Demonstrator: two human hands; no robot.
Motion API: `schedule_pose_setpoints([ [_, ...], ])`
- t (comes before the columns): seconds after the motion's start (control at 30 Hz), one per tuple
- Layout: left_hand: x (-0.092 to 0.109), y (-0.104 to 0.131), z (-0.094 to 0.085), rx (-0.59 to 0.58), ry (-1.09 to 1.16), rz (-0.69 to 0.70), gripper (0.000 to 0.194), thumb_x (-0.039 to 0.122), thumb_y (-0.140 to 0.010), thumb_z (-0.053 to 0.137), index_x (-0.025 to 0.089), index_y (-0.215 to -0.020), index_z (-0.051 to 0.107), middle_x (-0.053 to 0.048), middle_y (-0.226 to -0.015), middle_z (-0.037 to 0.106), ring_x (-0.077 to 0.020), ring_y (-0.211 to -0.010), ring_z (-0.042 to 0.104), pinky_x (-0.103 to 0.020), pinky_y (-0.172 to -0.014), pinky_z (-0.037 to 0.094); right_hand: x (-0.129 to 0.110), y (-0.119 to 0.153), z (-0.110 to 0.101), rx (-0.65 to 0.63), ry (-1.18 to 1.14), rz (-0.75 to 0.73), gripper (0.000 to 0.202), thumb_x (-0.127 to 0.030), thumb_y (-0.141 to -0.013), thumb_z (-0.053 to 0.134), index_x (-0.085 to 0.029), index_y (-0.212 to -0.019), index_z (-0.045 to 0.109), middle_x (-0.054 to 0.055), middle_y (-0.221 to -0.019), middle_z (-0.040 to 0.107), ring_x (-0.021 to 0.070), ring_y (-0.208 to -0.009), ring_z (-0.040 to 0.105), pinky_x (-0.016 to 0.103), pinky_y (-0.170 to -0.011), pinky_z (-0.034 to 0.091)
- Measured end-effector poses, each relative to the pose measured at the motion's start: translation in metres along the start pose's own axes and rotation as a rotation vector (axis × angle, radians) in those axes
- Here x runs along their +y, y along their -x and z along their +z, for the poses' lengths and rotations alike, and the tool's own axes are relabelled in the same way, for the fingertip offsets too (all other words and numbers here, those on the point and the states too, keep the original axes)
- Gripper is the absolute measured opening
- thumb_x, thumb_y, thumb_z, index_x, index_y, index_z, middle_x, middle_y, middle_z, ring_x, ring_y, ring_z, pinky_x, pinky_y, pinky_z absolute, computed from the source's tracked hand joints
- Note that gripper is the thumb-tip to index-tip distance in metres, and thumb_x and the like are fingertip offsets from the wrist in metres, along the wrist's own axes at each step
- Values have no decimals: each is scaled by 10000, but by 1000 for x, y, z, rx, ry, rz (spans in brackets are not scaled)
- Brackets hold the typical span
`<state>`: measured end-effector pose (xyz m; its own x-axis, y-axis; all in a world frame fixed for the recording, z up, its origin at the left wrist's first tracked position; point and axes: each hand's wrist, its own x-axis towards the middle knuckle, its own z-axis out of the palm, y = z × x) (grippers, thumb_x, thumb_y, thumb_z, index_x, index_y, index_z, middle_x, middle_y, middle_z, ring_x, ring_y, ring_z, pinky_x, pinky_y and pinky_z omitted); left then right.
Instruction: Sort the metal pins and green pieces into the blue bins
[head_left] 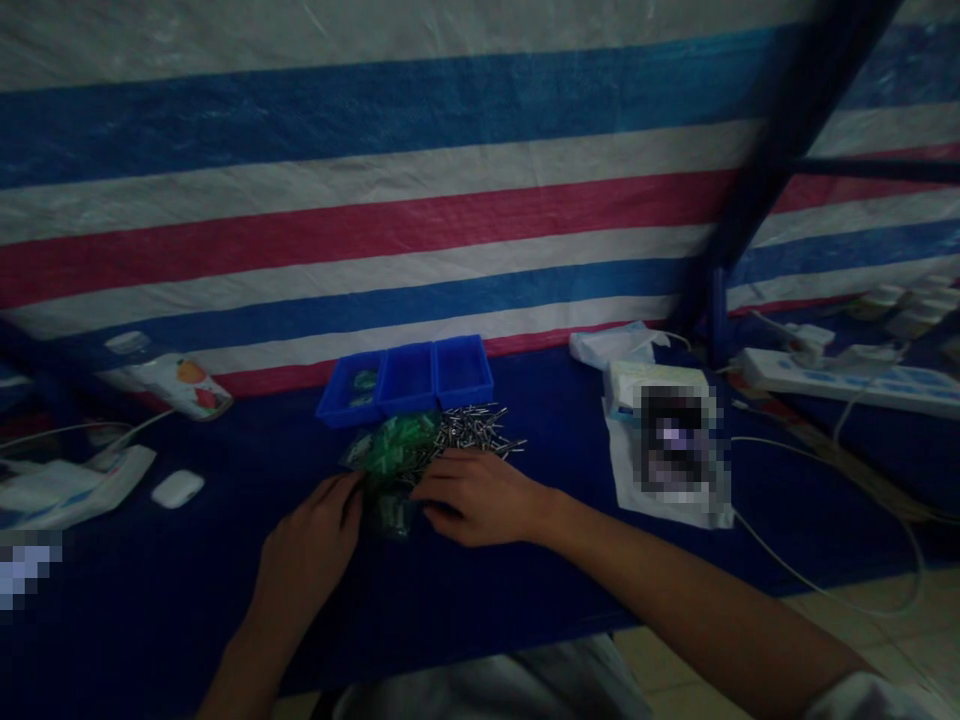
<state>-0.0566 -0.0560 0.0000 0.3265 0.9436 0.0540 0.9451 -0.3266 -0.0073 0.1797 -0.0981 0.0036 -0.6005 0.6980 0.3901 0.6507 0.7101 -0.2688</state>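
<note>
My left hand (315,530) is at the left side of a heap of green-tinted plastic packets (405,440), its fingers curled and their tips partly hidden. My right hand (480,495) reaches in from the right with bent fingers close together, beside the packets and in front of a pile of thin, shiny metal pieces like rivets (472,428). Between the two hands lies a small clear plastic bag (394,515). What either set of fingertips holds is too dark and small to make out. Behind the heap stands a blue three-compartment tray (409,385), with small packets in its left compartment.
On the dark blue table (540,590), a white case (178,488) and a bottle (184,385) stand at left. A tissue pack (622,385) and a blurred-out object on white paper (630,480) are at right. Cables trail from a power strip (847,380). Striped sheeting hangs behind.
</note>
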Motion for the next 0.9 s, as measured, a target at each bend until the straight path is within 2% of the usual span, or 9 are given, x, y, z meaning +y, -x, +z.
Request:
schedule_pose_setpoints([
  [0.17, -1, 0, 0, 87, 75, -29, 425, 384, -989, 281, 229, -1258, 572, -68, -1301, 595, -265, -1004, 665, -393, -795, 542, -9, 2, 11, -47, 86, -105, 368, -481, -899, 535, -221, -1138, 639, 59, -1194, 601, 206, -1036, 497, 360, -868, 401],
  [0.3, 2, 1, 0, 116, 94, -38, 437, 490, -955, 361, 234, -1248, 559, -75, -1304, 579, -279, -1023, 653, -388, -803, 533, -13, 2, 14, -89, 137, -135, 301, -436, -929, 504, -224, -1089, 646, 48, -1141, 612, 206, -1009, 481, 363, -819, 372],
  [0.57, -11, -1, 15, 178, 249, 53, 418, 476, -899, 450, 211, -1193, 584, -81, -1218, 639, -270, -1057, 637, -380, -940, 491, -12, 2, 13, -97, 186, -113, 221, -339, -949, 482, -227, -1073, 626, 30, -1098, 622, 195, -973, 487, 358, -777, 336],
  [0.77, -20, 2, 14, 243, 328, 86, 446, 497, -878, 449, 185, -1156, 604, -100, -1203, 640, -270, -1105, 609, -399, -1003, 459, -14, 1, 15, -63, 196, -93, 230, -350, -962, 453, -219, -1067, 609, 35, -1155, 612, 204, -1031, 483, 366, -814, 334],
  [0.9, -29, 14, 11, 243, 272, 36, 445, 512, -870, 450, 205, -1140, 625, -97, -1144, 653, -291, -1058, 608, -439, -982, 456, -14, -4, 20, -14, 215, -37, 324, -442, -940, 491, -205, -1142, 580, 72, -1261, 583, 246, -1140, 449, 398, -886, 331],
])
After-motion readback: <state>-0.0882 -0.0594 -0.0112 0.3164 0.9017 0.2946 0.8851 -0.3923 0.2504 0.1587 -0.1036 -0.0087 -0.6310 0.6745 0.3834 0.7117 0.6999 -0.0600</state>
